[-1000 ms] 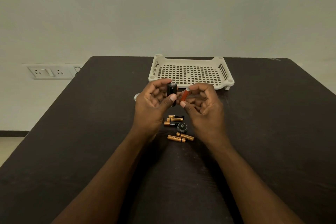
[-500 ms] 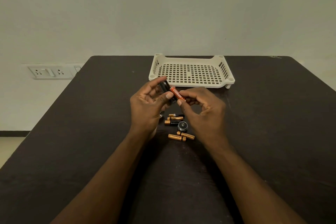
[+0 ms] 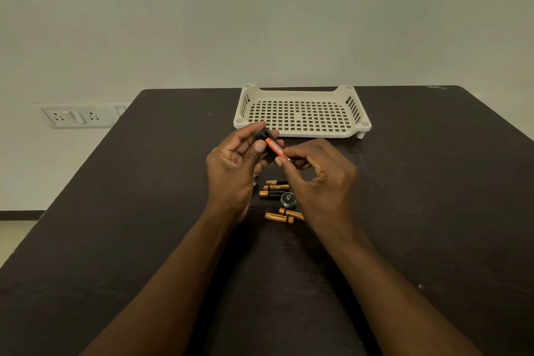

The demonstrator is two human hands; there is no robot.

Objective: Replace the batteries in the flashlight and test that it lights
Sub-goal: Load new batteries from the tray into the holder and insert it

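Head view: the left hand (image 3: pixel 234 165) curls round a black holder (image 3: pixel 264 136), probably the flashlight's battery carrier, raised above the table (image 3: pixel 144 211). The right hand (image 3: pixel 318 173) pinches the near end of a red battery (image 3: pixel 276 148), whose far end lies against the holder. Just below both hands lie loose gold batteries (image 3: pixel 274 194) and a cap (image 3: pixel 288 199); a tray (image 3: pixel 302 115) sits beyond the fingers. The battery looks light, stiff and smooth, so likely slippery; pinching its sides near the end seems best for steering it in.
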